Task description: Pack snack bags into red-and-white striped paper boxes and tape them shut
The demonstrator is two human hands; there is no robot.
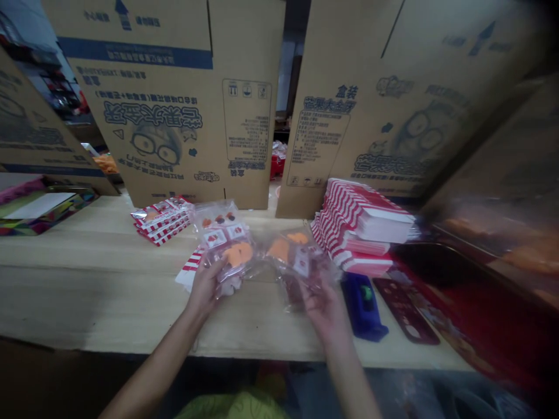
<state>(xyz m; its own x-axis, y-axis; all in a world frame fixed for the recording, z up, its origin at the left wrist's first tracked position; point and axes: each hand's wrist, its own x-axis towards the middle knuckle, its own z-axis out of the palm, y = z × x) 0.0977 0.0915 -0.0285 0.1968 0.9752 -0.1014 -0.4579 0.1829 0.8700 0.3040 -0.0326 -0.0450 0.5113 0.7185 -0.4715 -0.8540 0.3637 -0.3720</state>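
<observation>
Tabletop (109,279) is pale, brown cardboard cartons (174,96) far side; left hand (207,284) and right hand (324,302) stretched forward, gripping clear plastic packets (238,254).

Right clear packet (282,250) blurred; patterned box (56,216) cut by left edge.

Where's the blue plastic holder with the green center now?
In the head view, the blue holder lies right of center on the pale tabletop, between the right hand and the flat dark-red rectangular panel.
</observation>
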